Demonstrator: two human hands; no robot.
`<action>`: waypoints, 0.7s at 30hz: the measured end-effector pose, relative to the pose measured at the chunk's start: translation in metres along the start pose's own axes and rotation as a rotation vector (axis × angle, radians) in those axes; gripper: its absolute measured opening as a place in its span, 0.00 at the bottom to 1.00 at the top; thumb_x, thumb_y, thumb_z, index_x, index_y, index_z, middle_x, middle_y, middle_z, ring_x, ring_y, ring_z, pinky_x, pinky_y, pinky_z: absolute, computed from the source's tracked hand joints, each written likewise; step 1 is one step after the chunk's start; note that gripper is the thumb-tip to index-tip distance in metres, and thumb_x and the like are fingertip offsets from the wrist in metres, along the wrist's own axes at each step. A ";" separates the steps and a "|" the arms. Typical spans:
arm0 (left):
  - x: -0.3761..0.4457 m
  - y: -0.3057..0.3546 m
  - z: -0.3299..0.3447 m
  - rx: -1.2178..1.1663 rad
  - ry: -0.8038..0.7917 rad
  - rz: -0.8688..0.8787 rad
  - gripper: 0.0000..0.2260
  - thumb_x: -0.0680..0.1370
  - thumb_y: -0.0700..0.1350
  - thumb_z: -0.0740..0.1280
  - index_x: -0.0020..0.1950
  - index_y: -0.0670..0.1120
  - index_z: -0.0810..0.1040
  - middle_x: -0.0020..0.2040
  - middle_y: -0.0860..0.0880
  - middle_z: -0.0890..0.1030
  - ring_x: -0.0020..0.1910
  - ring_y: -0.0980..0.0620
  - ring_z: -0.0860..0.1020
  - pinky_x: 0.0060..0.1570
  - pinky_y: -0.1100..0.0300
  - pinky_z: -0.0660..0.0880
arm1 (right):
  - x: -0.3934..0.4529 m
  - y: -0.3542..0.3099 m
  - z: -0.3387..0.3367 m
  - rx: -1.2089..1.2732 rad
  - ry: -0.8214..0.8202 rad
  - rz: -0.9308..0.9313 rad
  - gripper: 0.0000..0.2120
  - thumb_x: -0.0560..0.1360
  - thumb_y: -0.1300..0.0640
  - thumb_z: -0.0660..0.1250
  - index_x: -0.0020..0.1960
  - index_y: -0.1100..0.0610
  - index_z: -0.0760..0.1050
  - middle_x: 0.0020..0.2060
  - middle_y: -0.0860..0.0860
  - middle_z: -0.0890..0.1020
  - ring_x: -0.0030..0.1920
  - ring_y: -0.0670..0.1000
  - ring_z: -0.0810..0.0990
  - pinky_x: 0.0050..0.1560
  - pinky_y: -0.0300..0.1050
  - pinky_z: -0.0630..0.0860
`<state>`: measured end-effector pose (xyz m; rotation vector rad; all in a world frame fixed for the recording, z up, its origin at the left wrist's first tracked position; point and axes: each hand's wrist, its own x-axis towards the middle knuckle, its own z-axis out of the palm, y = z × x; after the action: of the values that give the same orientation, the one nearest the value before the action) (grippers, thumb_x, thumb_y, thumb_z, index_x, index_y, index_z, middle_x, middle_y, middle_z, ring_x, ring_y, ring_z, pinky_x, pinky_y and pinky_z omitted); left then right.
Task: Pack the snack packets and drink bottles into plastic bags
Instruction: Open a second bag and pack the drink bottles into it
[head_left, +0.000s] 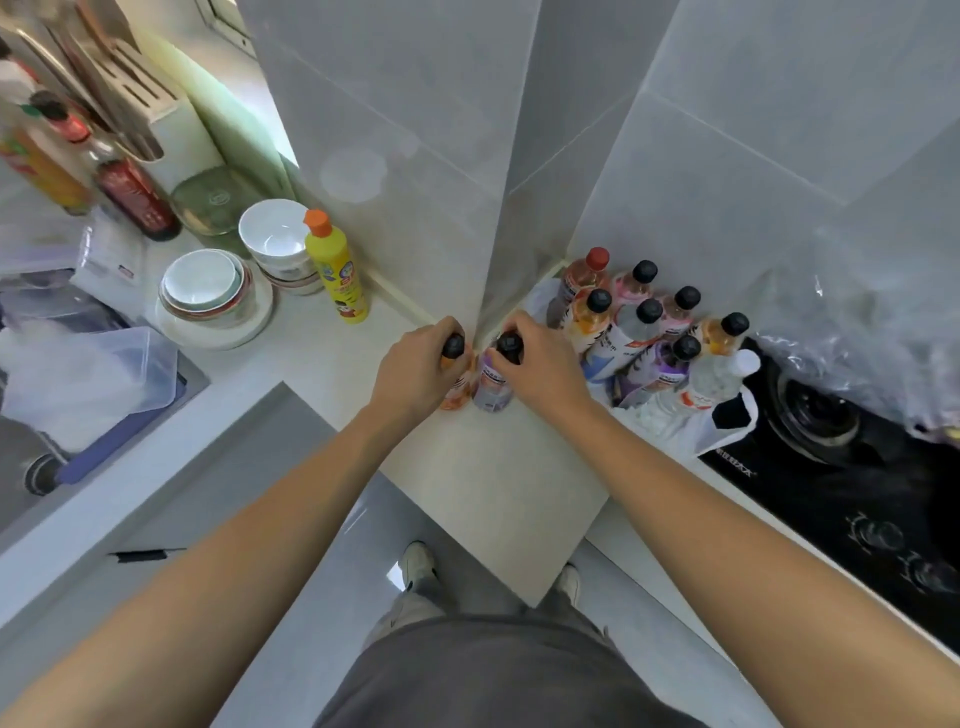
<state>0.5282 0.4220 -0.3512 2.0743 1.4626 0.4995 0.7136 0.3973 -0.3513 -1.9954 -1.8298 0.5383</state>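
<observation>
left hand (415, 366) grips the orange bottle (457, 387), right hand (545, 364) the purple bottle (493, 387), mid-frame on the desk (498, 478); looks like the bottle-gathering step, next lift both toward a bag

— What are the walls (727, 130)?
— Pale tile, smooth with a soft sheen. The counter (488, 467) looks matt, stone-like.
— And the hob (831, 493)?
— Glossy black glass.
— The bottles (644, 332)?
— Clear plastic, shiny printed labels, dull black caps. A crinkly, see-through plastic bag (857, 353) lies by them.
— On the left?
— Glazed white bowls (208, 286), a glossy yellow plastic bottle (335, 270), a frosted plastic tub (130, 374).
</observation>
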 end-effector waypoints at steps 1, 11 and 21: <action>0.001 0.000 0.001 0.005 -0.001 0.001 0.07 0.78 0.51 0.68 0.49 0.51 0.72 0.41 0.49 0.79 0.39 0.44 0.76 0.37 0.50 0.74 | -0.002 0.001 0.001 -0.004 0.001 0.003 0.16 0.77 0.46 0.72 0.49 0.51 0.67 0.41 0.51 0.80 0.41 0.56 0.80 0.38 0.53 0.77; -0.023 0.020 -0.001 0.194 0.143 0.008 0.19 0.78 0.56 0.67 0.66 0.50 0.70 0.54 0.50 0.73 0.53 0.47 0.73 0.36 0.53 0.72 | -0.032 0.027 -0.006 0.097 0.046 -0.023 0.19 0.77 0.41 0.70 0.59 0.52 0.72 0.46 0.46 0.75 0.46 0.50 0.75 0.43 0.48 0.74; -0.025 0.089 0.125 0.165 -0.172 0.439 0.15 0.81 0.49 0.66 0.64 0.44 0.74 0.57 0.46 0.76 0.53 0.45 0.75 0.44 0.53 0.74 | -0.094 0.162 -0.005 0.093 -0.026 0.188 0.18 0.78 0.51 0.70 0.65 0.56 0.74 0.58 0.53 0.79 0.61 0.57 0.77 0.55 0.53 0.77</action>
<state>0.6584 0.3477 -0.3930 2.5148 0.9781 0.3597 0.8466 0.2907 -0.4291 -2.1179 -1.6091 0.6941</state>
